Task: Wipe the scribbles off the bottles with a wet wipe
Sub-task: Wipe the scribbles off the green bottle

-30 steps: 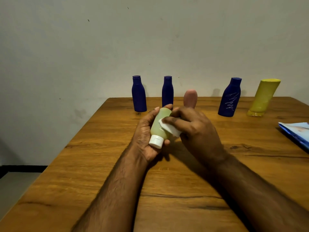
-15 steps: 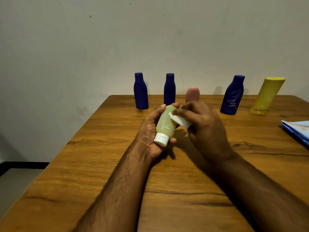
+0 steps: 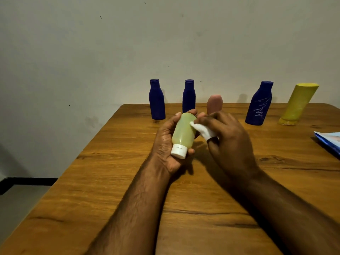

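currently, a person sits at a wooden table [image 3: 128, 181] and cleans a small green bottle [image 3: 184, 132] held above the middle of the tabletop. the left hand [image 3: 166, 144] wraps its fingers and thumb around the bottle, white cap [image 3: 178, 151] pointing toward the person, likely so the flat side faces up for rubbing. the right hand [image 3: 228, 138] pinches a folded white wet wipe [image 3: 202, 130] over its fingertips, and 1 corner of the wipe touches the bottle's upper right side. no marks show on the green face, though it is too blurred to be sure. along the far edge stand 5 more bottles: 2 dark blue bottles [image 3: 157, 100] toward the far left, a pink bottle [image 3: 214, 103] just behind the hands, a blue bottle with white scribbles [image 3: 259, 105], and a yellow bottle [image 3: 298, 104] near the far right corner. the scribbled one probably waits its turn. a blue packet [image 3: 329, 141], perhaps the wipes, lies at the right edge, within reach.
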